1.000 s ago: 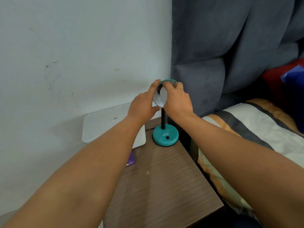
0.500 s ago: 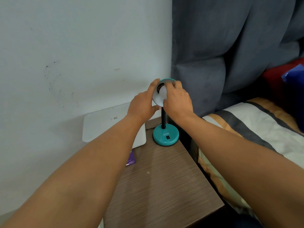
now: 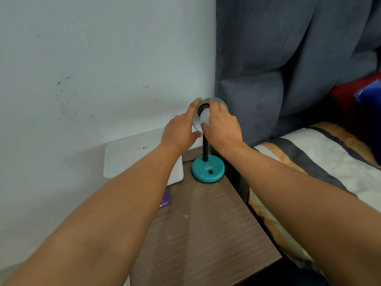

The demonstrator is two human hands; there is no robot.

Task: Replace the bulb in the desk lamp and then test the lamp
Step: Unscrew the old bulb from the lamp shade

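A teal desk lamp stands at the back of the wooden bedside table (image 3: 206, 234), with a round base (image 3: 208, 171) bearing a black switch and a black stem (image 3: 205, 148). Its teal shade (image 3: 221, 101) faces me. My left hand (image 3: 181, 131) grips the shade's left rim and underside. My right hand (image 3: 221, 126) has its fingers wrapped around the white bulb (image 3: 204, 118), which sits at the dark socket (image 3: 204, 107) inside the shade. Much of the shade is hidden behind both hands.
A white flat box (image 3: 132, 155) leans against the wall left of the lamp. A purple card (image 3: 165, 200) lies on the table beside it. A grey padded headboard (image 3: 278, 58) and a bed with striped bedding (image 3: 319, 162) are to the right.
My right hand has shifted on the bulb, so more of the white bulb and the dark socket shows. The left hand stays on the shade.
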